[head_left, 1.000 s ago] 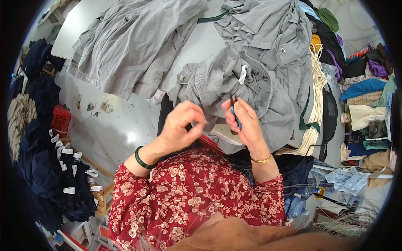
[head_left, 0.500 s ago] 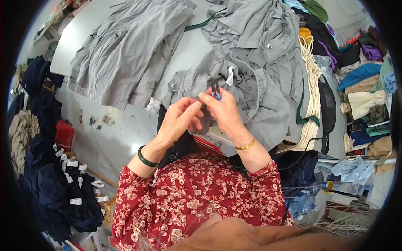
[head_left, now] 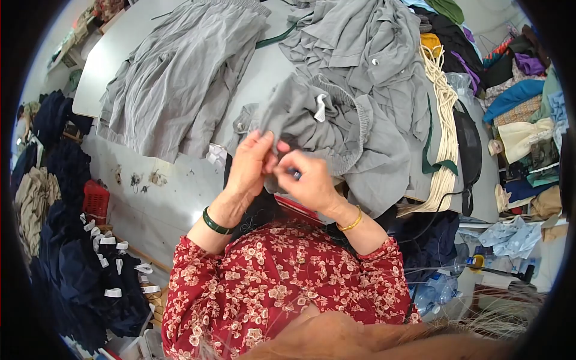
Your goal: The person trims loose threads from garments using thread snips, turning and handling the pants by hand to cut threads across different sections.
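A grey garment with a gathered elastic waistband lies bunched in front of me, a white label showing inside it. My left hand pinches a raised fold of this cloth between thumb and fingers. Close beside it, my right hand is closed around small thread snips. Only a dark bit of the snips shows, since the fingers cover the rest. The right fingertips are near the pinched cloth; whether they touch it I cannot tell.
Grey trousers lie on the table to the left, more grey garments at the back. Cream cords hang along the right side. Dark navy clothes with white labels and a red basket are at left.
My left hand has taken hold of the garment and lifted a fold. My right hand has moved down and turned, so the snips' blades, pointing up before, are now mostly hidden.
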A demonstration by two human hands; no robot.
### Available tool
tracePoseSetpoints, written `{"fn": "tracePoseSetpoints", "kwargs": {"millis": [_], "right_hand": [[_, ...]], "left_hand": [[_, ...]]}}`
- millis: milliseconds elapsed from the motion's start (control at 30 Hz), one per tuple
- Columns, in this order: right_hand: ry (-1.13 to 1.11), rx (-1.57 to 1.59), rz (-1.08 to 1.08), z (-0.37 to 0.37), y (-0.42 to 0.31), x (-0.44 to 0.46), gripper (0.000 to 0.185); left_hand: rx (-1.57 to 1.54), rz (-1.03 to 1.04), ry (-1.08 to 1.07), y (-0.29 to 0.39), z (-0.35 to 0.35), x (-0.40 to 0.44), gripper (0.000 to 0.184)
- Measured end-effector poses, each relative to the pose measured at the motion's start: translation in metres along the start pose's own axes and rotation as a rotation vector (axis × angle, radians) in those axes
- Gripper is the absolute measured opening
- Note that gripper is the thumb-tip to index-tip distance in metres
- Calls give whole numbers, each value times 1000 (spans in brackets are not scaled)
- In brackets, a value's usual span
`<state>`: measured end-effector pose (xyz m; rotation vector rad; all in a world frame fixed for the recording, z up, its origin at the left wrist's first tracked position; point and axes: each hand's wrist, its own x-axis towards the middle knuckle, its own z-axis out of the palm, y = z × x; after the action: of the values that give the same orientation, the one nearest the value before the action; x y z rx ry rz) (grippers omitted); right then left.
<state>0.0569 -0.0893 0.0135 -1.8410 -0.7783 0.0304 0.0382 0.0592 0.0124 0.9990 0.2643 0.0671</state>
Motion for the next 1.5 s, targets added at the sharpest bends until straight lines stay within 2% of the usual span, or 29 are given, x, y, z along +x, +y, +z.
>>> {"fn": "tracePoseSetpoints", "kwargs": {"millis": [67, 133, 200, 233, 267, 333, 433, 633, 1100, 1233, 1267, 1300, 1367, 1400, 1467, 1500], "right_hand": [[-247, 94, -142, 2, -2, -12, 11], [-297, 163, -17, 3, -5, -22, 14], [-216, 328, 101, -4, -8, -17, 15], [-223, 501, 231, -8, 1, -13, 19], [-238, 660, 291, -16, 4, -8, 31], [-312, 746, 449, -33, 5, -3, 45], [-338, 630, 560, -30, 2, 2, 54], [-388, 581, 539, -25, 8, 8, 48], [-321, 492, 445, -14, -2, 14, 37], [-383, 447, 419, -18, 0, 13, 33], [-416, 463, 413, -20, -2, 12, 33], [-461, 554, 403, -25, -5, 8, 25], [-288, 392, 201, -41, -10, -10, 18], [-205, 310, 105, -53, -11, -17, 14], [85, 189, 133, -89, -11, -28, 10], [141, 94, 162, -99, -7, -28, 11]], "left_hand": [[-71, -19, -8, 6, -11, 11, 10], [-46, -51, -147, 8, -20, 15, 9], [-15, -60, -95, 7, -18, 12, 10], [3, -68, -70, 7, -16, 10, 11], [45, -80, -60, 7, -19, 8, 12], [123, -97, -42, 8, -24, 5, 15], [234, 17, -47, 8, -25, -3, 14], [338, 108, -23, 8, -24, -17, 9], [365, 71, -54, 7, -24, -19, 11], [335, 52, -83, 7, -21, -21, 9], [415, 31, -155, 10, -24, -22, 9], [493, 12, -226, 13, -30, -23, 9], [566, -17, -407, 20, -44, -26, 9], [640, 108, -377, 21, -48, -26, 10], [779, 355, -307, 19, -54, -28, 11], [810, 392, -216, 22, -47, -32, 12]]}}
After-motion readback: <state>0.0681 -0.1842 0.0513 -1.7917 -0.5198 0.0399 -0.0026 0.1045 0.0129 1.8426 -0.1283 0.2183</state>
